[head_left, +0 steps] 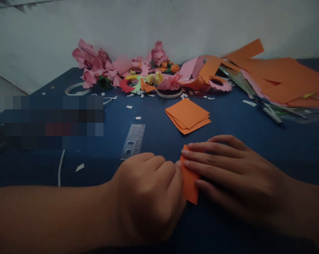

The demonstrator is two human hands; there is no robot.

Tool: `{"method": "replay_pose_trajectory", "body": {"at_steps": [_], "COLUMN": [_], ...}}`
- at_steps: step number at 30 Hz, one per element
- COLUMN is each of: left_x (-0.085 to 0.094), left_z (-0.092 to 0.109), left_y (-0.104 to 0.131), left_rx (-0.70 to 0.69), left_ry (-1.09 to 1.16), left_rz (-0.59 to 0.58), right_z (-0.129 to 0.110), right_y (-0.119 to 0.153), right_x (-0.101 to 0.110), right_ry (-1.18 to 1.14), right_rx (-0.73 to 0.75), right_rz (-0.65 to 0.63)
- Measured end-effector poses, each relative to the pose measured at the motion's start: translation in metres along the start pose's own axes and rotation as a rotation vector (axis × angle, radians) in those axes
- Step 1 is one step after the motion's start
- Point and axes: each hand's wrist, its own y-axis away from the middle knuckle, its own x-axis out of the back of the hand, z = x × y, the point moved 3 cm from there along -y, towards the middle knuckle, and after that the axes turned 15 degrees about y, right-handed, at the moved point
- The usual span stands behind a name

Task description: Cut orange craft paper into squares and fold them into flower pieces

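Note:
A narrow, folded piece of orange paper (190, 183) lies on the blue table between my two hands. My left hand (151, 194) is closed in a fist at the paper's left edge, its knuckles up and its curled fingers on that edge; the thumb is mostly hidden. From the other side, my right hand (236, 165) lies flat with its fingers stretched out, and the fingertips press on the paper. Just beyond is a small stack of orange paper squares (187, 114). A clear plastic ruler (134, 139) with cut-out shapes rests beyond my left hand.
Crumpled pink paper (92, 60) and colourful paper scraps sit along the back with tape rolls (170, 93). Large orange sheets (283, 77) and a pair of scissors (270, 111) lie at the right. White paper bits dot the table (154, 137). A blurred patch covers part of the left.

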Motion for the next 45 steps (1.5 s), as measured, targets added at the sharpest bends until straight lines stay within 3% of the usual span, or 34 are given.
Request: {"method": "replay_pose_trajectory", "body": {"at_steps": [5,7,10,12,18,20,23,25,33,38,45], "left_x": [-0.003,-0.004,-0.004,-0.006,-0.003,-0.002,-0.001,0.0,-0.001,-0.002,-0.003], "left_z": [-0.001,-0.001,-0.002,-0.001,0.001,0.0,-0.001,-0.001,0.0,-0.001,-0.002], "left_y": [0.001,0.001,0.001,0.001,0.0,-0.001,-0.001,-0.001,-0.002,-0.002,-0.002], "left_rx": [-0.055,-0.041,-0.026,-0.036,-0.049,-0.048,-0.045,-0.052,-0.054,-0.058,-0.057], "left_ry": [-0.005,-0.023,-0.04,-0.037,-0.048,-0.059,-0.058,-0.046,-0.04,-0.022,-0.008], "left_rz": [-0.115,-0.095,-0.014,-0.019,-0.091,-0.116,-0.164,-0.125,-0.148,-0.126,-0.088], "right_z": [-0.002,-0.006,-0.013,-0.014,0.007,0.004,-0.012,-0.02,0.001,-0.019,0.004], "right_y": [-0.002,-0.002,-0.002,-0.004,-0.009,-0.006,0.002,0.006,-0.001,0.012,0.001], "right_x": [0.003,0.009,0.015,0.016,0.01,0.009,0.009,0.01,0.01,0.009,0.009], "right_ry": [0.019,0.066,0.04,-0.034,0.125,0.16,0.038,-0.059,0.173,-0.031,0.257], "right_rx": [0.009,0.046,0.169,0.213,0.011,0.034,0.155,0.203,0.078,0.196,0.104], "right_rz": [0.044,0.09,0.008,-0.07,0.065,0.059,-0.046,-0.092,0.018,-0.133,0.024]}}
